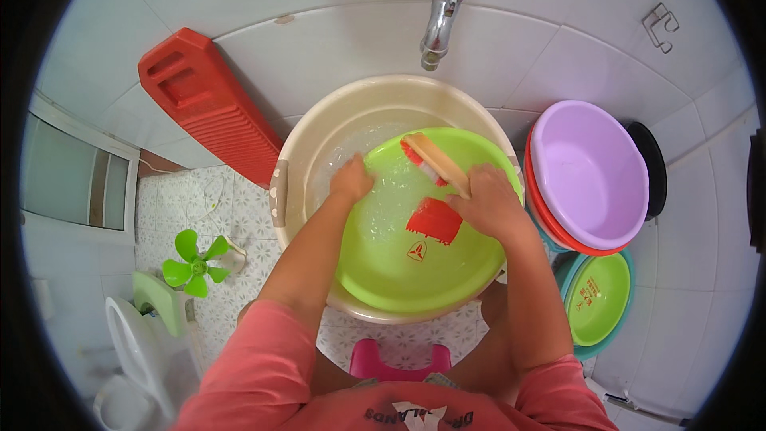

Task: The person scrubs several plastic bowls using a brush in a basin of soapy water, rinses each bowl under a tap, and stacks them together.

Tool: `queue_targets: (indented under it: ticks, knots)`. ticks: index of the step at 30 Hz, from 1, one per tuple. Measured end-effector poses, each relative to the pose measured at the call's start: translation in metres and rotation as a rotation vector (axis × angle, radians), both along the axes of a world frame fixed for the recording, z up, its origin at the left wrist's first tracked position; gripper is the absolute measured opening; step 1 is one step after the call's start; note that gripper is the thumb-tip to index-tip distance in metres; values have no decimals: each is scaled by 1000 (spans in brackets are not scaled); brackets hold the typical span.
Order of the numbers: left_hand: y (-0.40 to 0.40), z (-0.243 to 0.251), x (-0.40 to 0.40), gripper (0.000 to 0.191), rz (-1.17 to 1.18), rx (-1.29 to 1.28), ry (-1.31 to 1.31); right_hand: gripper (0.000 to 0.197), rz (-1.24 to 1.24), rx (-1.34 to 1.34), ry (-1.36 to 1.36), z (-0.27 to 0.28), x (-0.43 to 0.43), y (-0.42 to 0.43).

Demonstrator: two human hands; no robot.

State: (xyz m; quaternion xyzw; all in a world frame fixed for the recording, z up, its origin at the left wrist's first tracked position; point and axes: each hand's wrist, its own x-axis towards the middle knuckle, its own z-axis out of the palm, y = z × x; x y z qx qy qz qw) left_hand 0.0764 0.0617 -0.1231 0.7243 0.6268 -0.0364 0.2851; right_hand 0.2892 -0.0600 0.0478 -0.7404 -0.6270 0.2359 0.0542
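My left hand (352, 181) is closed on the left rim of a green plastic basin (383, 278), which lies tilted inside a larger beige plastic tub (293, 149). Cloudy water (383, 203) stands in both. The fingers of my right hand (488, 194) are wrapped around the handle of a scrubbing brush (440, 161) with a tan back and red and white bristles. The bristles face down and left, over the basin's inner wall near its far rim. Red printing shows on the basin's bottom, beneath my right hand.
A chrome tap (440, 18) juts from the tiled wall above the tub. A red washboard (209, 102) leans at left, near a green fan blade (197, 266) and a toilet (143, 353). Purple (589, 173) and green (598, 305) basins stand at right. A pink stool (398, 365) is below me.
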Motion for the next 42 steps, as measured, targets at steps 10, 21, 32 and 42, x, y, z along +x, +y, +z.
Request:
queue_targets:
  ticks: [10,21,32,42]
  knots:
    - [69,18,-11,55,-183,83,-122,40,79,-369,-29,-28,-12,1]
    - [27,210,-38,22,-136,360,-343,44,-182,-226,124,-33,-2,-3]
    - [-67,214,-51,18,-113,1062,-324,35,-380,-229,385,6,15,-12]
    - [-100,136,-62,11,319,1091,-507,44,5,-356,19,-66,-14,-7]
